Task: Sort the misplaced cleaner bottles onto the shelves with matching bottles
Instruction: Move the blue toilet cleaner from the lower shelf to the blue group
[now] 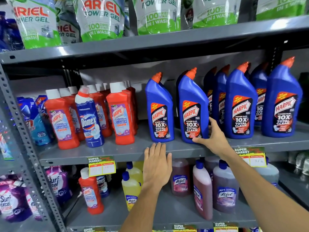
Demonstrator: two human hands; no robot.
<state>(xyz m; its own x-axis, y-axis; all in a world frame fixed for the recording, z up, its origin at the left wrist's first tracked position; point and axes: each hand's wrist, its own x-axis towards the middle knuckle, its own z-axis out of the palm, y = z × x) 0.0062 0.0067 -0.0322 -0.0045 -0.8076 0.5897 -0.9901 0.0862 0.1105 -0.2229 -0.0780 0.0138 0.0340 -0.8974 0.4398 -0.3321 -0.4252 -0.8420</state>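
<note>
On the middle shelf stand blue Harpic bottles with orange caps. My right hand grips the base of one blue Harpic bottle, thumb in front and fingers behind it, while the bottle rests upright on the shelf. Another blue Harpic bottle stands just left of it. My left hand lies flat with fingers together on the shelf's front edge below that bottle, holding nothing. A blue Domex bottle stands among the red Harpic bathroom cleaner bottles. One red Harpic bottle stands on the lower shelf.
Ariel gel pouches fill the top shelf. Lizol bottles, yellow and pink, stand on the lower shelf beside a second Domex bottle. More blue Harpic bottles crowd the right. Surf Excel pouches sit at lower left, past the grey upright.
</note>
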